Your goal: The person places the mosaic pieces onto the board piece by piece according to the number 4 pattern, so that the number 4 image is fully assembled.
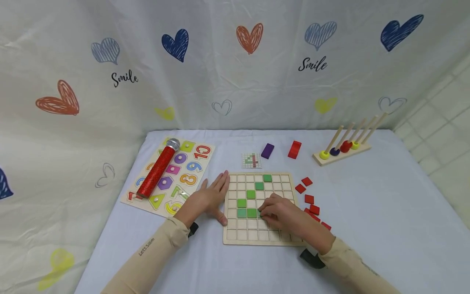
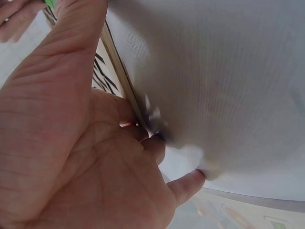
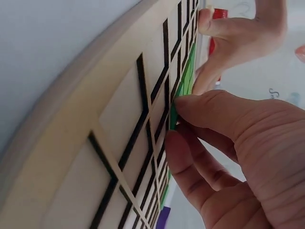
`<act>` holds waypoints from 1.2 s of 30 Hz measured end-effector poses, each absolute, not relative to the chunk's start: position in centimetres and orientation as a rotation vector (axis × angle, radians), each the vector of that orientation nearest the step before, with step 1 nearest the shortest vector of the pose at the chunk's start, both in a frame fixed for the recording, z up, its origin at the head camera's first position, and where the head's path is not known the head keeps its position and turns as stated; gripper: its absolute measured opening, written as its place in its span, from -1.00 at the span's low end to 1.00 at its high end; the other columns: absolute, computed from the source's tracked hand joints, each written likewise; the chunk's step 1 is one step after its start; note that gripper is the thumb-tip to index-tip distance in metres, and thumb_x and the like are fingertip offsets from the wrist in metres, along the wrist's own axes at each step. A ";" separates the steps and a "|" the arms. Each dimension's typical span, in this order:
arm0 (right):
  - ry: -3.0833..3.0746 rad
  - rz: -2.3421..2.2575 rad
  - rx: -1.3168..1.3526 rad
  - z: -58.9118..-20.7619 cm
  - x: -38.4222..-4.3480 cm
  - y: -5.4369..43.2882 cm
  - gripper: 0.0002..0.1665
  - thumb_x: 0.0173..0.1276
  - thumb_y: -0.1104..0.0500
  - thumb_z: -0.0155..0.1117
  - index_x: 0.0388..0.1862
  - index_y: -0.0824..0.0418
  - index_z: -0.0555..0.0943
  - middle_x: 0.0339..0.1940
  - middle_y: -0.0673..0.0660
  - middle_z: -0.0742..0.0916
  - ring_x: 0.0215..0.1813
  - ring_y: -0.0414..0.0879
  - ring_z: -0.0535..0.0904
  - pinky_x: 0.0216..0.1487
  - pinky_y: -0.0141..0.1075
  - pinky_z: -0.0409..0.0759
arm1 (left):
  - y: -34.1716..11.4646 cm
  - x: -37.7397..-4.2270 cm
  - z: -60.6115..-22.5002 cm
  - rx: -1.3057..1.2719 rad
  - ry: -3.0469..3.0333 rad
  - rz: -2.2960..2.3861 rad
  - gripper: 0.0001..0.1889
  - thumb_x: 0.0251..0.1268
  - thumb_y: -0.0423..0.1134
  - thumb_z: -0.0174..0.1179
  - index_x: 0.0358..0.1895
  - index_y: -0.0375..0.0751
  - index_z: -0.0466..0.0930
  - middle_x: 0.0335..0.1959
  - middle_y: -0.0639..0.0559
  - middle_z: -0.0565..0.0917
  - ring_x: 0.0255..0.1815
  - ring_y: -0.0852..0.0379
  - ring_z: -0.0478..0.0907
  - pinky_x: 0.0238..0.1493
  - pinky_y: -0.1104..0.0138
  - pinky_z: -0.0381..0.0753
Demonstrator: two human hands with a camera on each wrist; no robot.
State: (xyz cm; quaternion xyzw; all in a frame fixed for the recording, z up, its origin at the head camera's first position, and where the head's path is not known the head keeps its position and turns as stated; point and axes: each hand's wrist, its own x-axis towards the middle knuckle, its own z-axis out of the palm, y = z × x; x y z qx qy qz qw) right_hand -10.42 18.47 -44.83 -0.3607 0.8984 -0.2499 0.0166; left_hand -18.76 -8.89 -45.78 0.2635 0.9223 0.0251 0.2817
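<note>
A wooden grid board (image 1: 264, 243) lies on the white-covered table, with several green tiles (image 1: 251, 213) set in its squares. My right hand (image 1: 280, 213) is over the middle of the board. Between its thumb and fingertips it pinches a green tile (image 3: 173, 116), low against the grid in the right wrist view. That tile is mostly hidden by the fingers in the head view. My left hand (image 1: 211, 200) rests along the board's left edge with fingers extended and thumb apart. In the left wrist view its fingertips (image 2: 155, 145) touch the board's side and the cloth.
Several red tiles (image 1: 309, 199) lie scattered right of the board. Behind it are a small pattern card (image 1: 247, 162), purple tiles (image 1: 267, 151) and a red stack (image 1: 294, 150). A peg stand (image 1: 323, 161) is back right. A red microphone (image 1: 158, 171) lies on a number puzzle (image 1: 194, 188) at left.
</note>
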 end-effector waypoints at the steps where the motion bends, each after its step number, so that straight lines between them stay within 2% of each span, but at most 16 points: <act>1: 2.787 -0.767 -1.142 -44.7 -10.4 18.6 -0.85 0.28 0.37 0.59 -0.17 0.25 0.88 -0.09 0.10 0.85 -0.04 -0.06 0.68 -0.11 -0.44 0.75 | -8.9 -18.7 -45.6 0.707 2.473 0.067 0.61 -0.08 0.35 0.62 0.77 -0.20 -0.45 0.82 -0.08 -0.50 0.85 -0.01 -0.51 0.78 -0.26 -0.30; 9: 2.831 -0.825 -1.034 -44.1 -10.6 20.9 -0.74 0.29 0.35 0.58 -0.03 0.27 0.84 0.05 0.16 0.80 0.00 0.00 0.75 -0.09 -0.36 0.81 | -8.9 -18.7 -45.9 0.711 2.472 0.059 0.62 -0.08 0.37 0.61 0.77 -0.19 -0.47 0.81 -0.07 -0.52 0.85 -0.03 -0.52 0.77 -0.27 -0.33; 17: 2.916 -0.890 -0.906 -43.5 -11.0 23.1 -0.78 0.27 0.40 0.57 -0.09 0.28 0.85 -0.01 0.17 0.82 -0.19 -0.12 0.71 -0.20 -0.35 0.77 | -9.0 -18.9 -46.3 0.710 2.481 0.065 0.63 -0.11 0.38 0.61 0.77 -0.17 -0.48 0.81 -0.06 -0.53 0.85 -0.02 -0.53 0.77 -0.28 -0.33; 22: 2.961 -0.860 -0.735 -43.2 -11.5 24.3 -0.79 0.28 0.41 0.55 -0.11 0.28 0.84 -0.05 0.15 0.82 -0.16 -0.10 0.69 -0.22 -0.35 0.75 | -8.9 -18.5 -45.2 0.726 2.487 0.058 0.58 -0.05 0.34 0.61 0.78 -0.22 -0.40 0.83 -0.11 -0.46 0.86 -0.05 -0.46 0.77 -0.28 -0.23; 29: 3.017 -0.702 -0.406 -43.2 -13.1 25.7 -0.83 0.33 0.35 0.53 -0.10 0.32 0.82 -0.11 0.21 0.78 -0.19 -0.04 0.66 -0.17 -0.16 0.80 | -9.1 -18.7 -45.7 0.731 2.494 0.059 0.60 -0.10 0.36 0.62 0.78 -0.20 -0.39 0.83 -0.09 -0.45 0.86 -0.06 -0.43 0.77 -0.29 -0.24; 36: 2.980 -0.629 -0.326 -44.3 -14.5 26.3 -0.81 0.30 0.33 0.57 -0.11 0.34 0.82 -0.16 0.23 0.73 -0.17 -0.01 0.63 -0.09 -0.08 0.82 | -8.9 -18.1 -44.2 0.722 2.473 0.050 0.55 -0.03 0.33 0.61 0.78 -0.24 -0.36 0.83 -0.13 -0.41 0.87 -0.09 -0.41 0.78 -0.28 -0.23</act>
